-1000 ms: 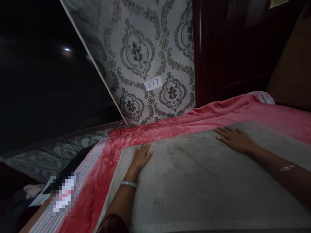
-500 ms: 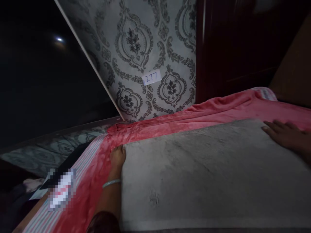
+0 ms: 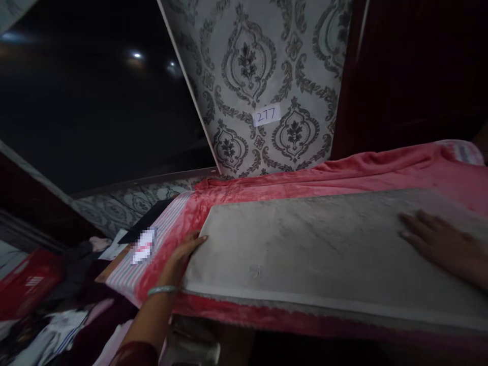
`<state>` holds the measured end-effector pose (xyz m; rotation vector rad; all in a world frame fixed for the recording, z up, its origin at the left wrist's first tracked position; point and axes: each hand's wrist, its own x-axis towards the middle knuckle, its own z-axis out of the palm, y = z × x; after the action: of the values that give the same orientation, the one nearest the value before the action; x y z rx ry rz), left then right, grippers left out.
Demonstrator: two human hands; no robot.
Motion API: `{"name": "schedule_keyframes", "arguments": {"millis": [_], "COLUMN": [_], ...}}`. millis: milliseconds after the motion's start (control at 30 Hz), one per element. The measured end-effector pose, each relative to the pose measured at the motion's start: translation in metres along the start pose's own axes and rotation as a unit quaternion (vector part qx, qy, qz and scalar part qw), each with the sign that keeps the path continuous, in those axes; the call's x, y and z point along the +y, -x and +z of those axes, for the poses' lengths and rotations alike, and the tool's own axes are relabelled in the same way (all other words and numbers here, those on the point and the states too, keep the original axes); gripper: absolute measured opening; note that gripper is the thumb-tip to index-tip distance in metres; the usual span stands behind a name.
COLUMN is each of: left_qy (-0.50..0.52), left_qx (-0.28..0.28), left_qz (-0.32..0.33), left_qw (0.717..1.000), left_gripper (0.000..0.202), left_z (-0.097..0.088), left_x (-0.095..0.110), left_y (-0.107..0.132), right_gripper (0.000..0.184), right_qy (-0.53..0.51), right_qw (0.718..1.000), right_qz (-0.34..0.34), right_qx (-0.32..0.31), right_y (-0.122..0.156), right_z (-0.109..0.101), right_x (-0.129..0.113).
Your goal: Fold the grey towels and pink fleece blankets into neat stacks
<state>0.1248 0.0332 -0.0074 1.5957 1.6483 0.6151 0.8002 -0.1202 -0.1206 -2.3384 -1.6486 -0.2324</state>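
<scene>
A grey fleecy cloth lies spread flat on a pink-red blanket with a striped border. My left hand rests at the cloth's left edge, its thumb on the surface and fingers stretched out along the side; a pale bracelet circles that wrist. Palm down with fingers apart, my right hand lies on the right part of the cloth. The cloth's near edge looks folded, with a layer showing below it.
Behind stands a patterned wall with a paper label reading 277. A large dark screen is at the left. Piled clothes and a red bag lie lower left. Dark red panelling rises at the right.
The view has shifted, bringing the near edge of the cloth into sight. My left hand has moved down the left edge from the far corner. My right hand sits further in on the cloth.
</scene>
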Motion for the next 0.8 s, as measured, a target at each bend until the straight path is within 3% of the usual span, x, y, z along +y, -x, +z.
{"name": "schedule_keyframes", "arguments": {"millis": [100,200,333,467,567,600,667,733,800], "left_qy": [0.116,0.138,0.155,0.17,0.183,0.178,0.167,0.153,0.126], "left_qx": [-0.088,-0.087,-0.092,-0.125,-0.204,-0.225,-0.267,-0.3,-0.326], "left_qz": [-0.018,-0.022,0.023,0.094,0.173,0.183,0.193,0.193,0.175], "left_qw": [0.989,0.986,0.983,0.973,0.946,0.94,0.929,0.922,0.92], "left_gripper": [0.061,0.064,0.057,0.054,0.055,0.053,0.053,0.057,0.067], "left_z": [-0.005,-0.005,0.001,0.025,0.071,0.092,0.142,0.195,0.241], "left_x": [-0.004,0.013,0.068,0.147,0.208,0.225,0.252,0.264,0.263], "left_y": [0.025,0.036,0.038,0.04,0.048,0.052,0.059,0.066,0.07], "right_gripper": [0.07,0.064,0.06,0.047,0.046,0.046,0.046,0.047,0.052], "right_qy": [-0.049,-0.084,-0.168,-0.316,-0.462,-0.522,-0.643,-0.725,-0.743], "right_qw": [0.998,0.996,0.985,0.948,0.885,0.852,0.761,0.667,0.619], "right_qz": [-0.017,-0.007,0.03,0.034,0.02,0.029,0.067,0.105,0.123], "right_qx": [-0.048,-0.04,-0.039,0.036,0.053,0.027,-0.052,-0.139,-0.223], "right_y": [0.014,0.017,0.014,0.01,0.006,0.004,0.003,0.004,0.008], "right_z": [-0.014,-0.024,-0.033,-0.051,-0.068,-0.072,-0.076,-0.074,-0.067], "right_x": [-0.05,-0.074,-0.077,-0.098,-0.134,-0.145,-0.164,-0.174,-0.176]}}
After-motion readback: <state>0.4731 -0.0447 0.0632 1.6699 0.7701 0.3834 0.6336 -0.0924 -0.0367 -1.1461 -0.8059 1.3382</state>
